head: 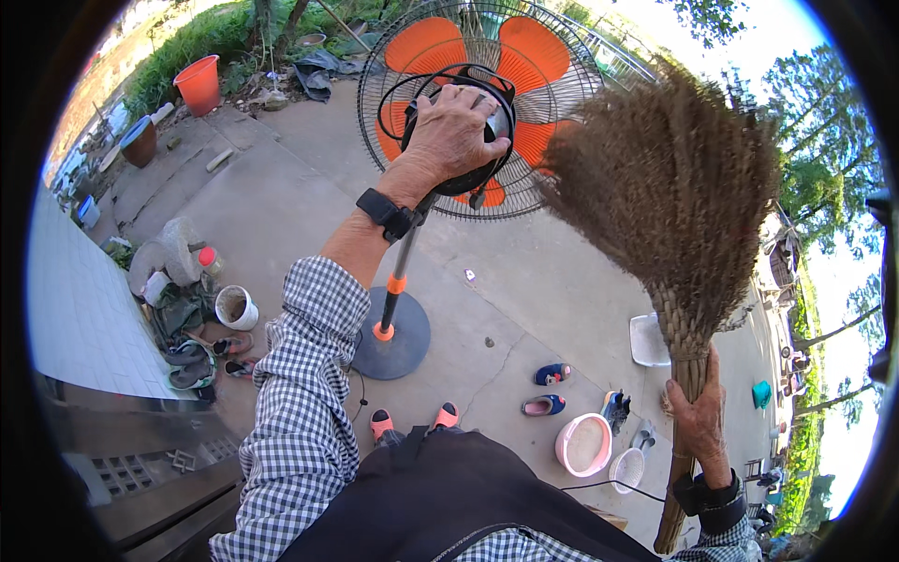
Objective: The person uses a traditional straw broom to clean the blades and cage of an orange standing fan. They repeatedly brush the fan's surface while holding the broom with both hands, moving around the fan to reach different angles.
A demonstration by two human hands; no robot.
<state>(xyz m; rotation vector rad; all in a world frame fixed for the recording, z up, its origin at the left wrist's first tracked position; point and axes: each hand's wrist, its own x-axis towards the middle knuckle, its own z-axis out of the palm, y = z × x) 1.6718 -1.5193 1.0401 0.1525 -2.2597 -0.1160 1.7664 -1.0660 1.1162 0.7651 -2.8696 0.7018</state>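
My left hand (460,123) grips the back of the motor housing of a pedestal fan (500,130), its fingers spread over the dark casing. Orange blades and a dark wire guard show beyond the hand, and a black cord is looped around the housing. The fan's pole (404,256) runs down to a round dark base (393,344) on the concrete. In my right hand (699,414) is a straw hand broom (692,365), held by its bound handle with the brown bristle head (671,183) upward. The bristles are close to the fan guard's right side; whether they touch it I cannot tell.
A pink basin (562,449), a white basket (627,469) and several shoes (552,374) lie on the concrete to the right. A white bucket (237,309) stands at left beside a tiled wall (91,302). An orange bucket (199,86) is farther off. A cord (611,483) crosses the ground.
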